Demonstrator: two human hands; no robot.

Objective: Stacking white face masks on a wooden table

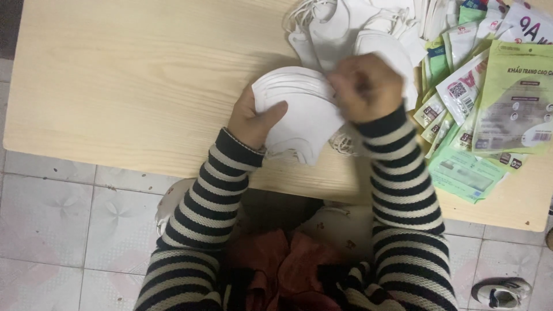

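1. L hand (253,118) clamps a small stack of folded white face masks (299,115), thumb on top, just above the table's (115,86) near edge.
2. R hand (366,86) is curled shut, pinching the stack's right edge; blurry, exact grip unclear.
3. Masks look light, soft, floppy, so I'd say grip by the folded edge, not the ear loops.
4. More loose masks (345,23) and green packets (512,98) sit to the right.

You've got white masks (299,109), black & cream striped sleeves (213,190), pale wood-grain table (132,80), green/white packets (507,98), grey floral floor tiles (52,213).
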